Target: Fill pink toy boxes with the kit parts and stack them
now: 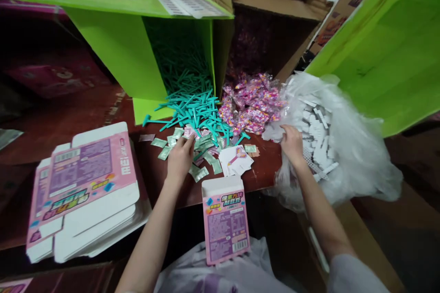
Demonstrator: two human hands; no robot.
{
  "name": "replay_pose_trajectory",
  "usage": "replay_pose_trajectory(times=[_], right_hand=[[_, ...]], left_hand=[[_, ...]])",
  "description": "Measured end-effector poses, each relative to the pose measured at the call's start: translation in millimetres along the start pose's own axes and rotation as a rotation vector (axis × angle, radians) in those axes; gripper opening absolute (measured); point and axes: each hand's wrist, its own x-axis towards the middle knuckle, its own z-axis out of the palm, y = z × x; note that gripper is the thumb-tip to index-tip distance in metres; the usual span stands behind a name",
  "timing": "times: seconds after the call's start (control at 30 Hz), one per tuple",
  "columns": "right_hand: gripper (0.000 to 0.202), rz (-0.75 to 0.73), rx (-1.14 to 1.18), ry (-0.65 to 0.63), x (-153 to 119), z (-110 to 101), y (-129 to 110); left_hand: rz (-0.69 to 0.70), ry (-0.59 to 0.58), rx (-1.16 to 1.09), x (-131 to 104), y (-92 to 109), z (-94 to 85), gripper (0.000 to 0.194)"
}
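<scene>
My left hand (pixel 181 154) reaches down into the scatter of small, flat, pale green and pink sachets (pixel 165 153), its fingers bent and drawn close together at the tips; I cannot tell whether a sachet is pinched between them. My right hand (pixel 292 143) is well apart from it, fingers curled at the near-left edge of a cloudy, translucent plastic bag (pixel 360 151) full of white perforated plastic strips (pixel 318 135). Its fingertips are by a pale mesh-like piece (pixel 272 132), and I cannot tell whether they grip it.

Below and between my hands, an open-topped pink and purple printed cardboard carton (pixel 227 229) leans against my lap, its white flap up. Just beyond the flap, white paper cards (pixel 235 160) overlap on the reddish-brown table (pixel 259 179).

Past my left fingers, turquoise plastic T-shaped sticks (pixel 192 107) spill from a bright green bin (pixel 113 50). Clear packets of pink and multicoloured beads (pixel 250 105) lie beyond and between my hands, before a brown cardboard box (pixel 271 0). Left of my left forearm sits a stack of flattened pink and white cartons (pixel 89 183).
</scene>
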Motion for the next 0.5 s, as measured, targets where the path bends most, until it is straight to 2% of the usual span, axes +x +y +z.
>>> replay_pose_trajectory(times=[0.07, 0.1, 0.17, 0.2, 0.23, 0.27, 0.37, 0.5], right_hand=[[0.035, 0.005, -0.136, -0.097, 17, 2, 43], [0.037, 0.021, -0.163, -0.064, 21, 5, 60], [0.046, 0.130, -0.201, 0.125, 18, 12, 82], [0.050, 0.191, -0.229, 0.209, 13, 14, 89], [0.052, 0.225, -0.273, 0.239, 8, 15, 94], [0.052, 0.220, -0.329, 0.208, 2, 15, 96], [0.046, 0.075, -0.499, -0.016, -11, 11, 99], [0.035, -0.018, -0.627, -0.077, -11, 1, 99]], left_hand=[[-0.035, 0.050, -0.076, 11, 0, 0.5, 0.036], [-0.079, 0.115, -0.137, 16, -2, -0.8, 0.036], [-0.192, 0.235, -0.264, 21, -8, -4.2, 0.036], [-0.238, 0.255, -0.316, 22, -11, -5.3, 0.035], [-0.261, 0.244, -0.353, 22, -14, -5.6, 0.033], [-0.254, 0.195, -0.372, 20, -17, -5.0, 0.032], [-0.171, -0.058, -0.304, 10, -15, 0.8, 0.026], [-0.191, -0.326, -0.068, -1, -1, 9.5, 0.027]])
